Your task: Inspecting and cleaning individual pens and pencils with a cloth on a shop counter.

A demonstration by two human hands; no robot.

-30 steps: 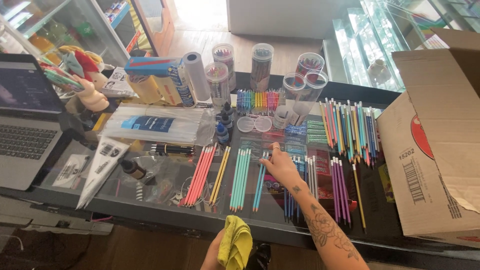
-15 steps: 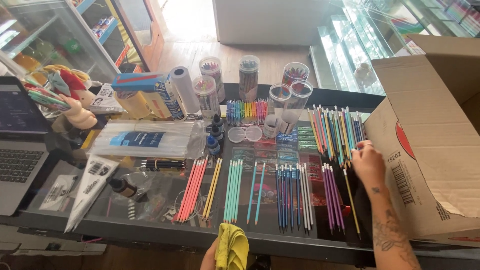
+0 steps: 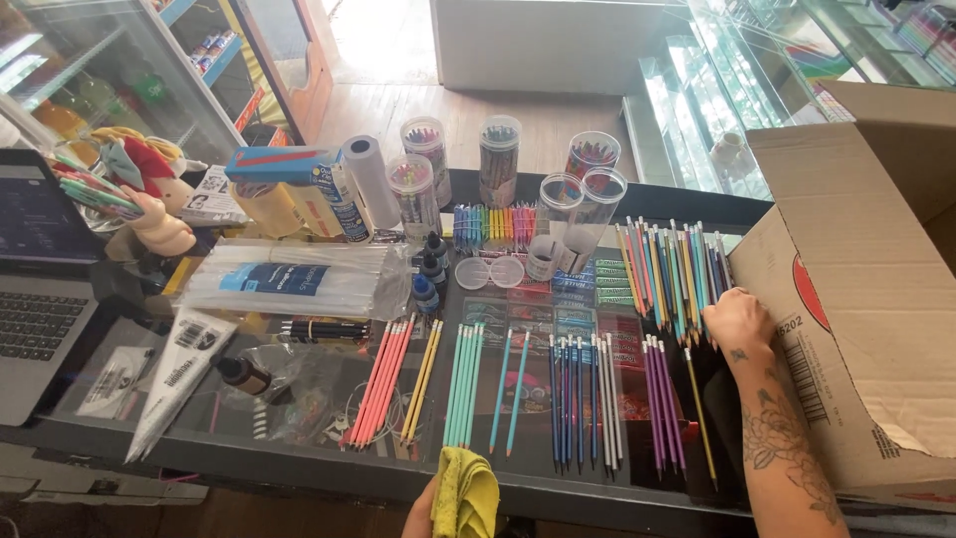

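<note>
My right hand [image 3: 737,321] resting on mixed pencil pile [image 3: 669,271], far right, fingers curled over tips, grip unclear. My left hand [image 3: 426,510] clutching yellow cloth [image 3: 466,495], near edge.

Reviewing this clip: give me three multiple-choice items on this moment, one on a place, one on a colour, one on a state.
1. Where is the right hand?
A. On the laptop
B. On the mixed pencils beside the cardboard box
C. Inside a clear tube

2. What colour is the cloth in the left hand?
A. Yellow
B. Red
C. Black

3. How does the laptop stand?
A. Shut
B. Upside down
C. Open

Answers:
1. B, its fingers rest on the pencil bunch next to the box flap.
2. A, the cloth at the bottom edge is yellow-green.
3. C, both keyboard and screen show.
</note>
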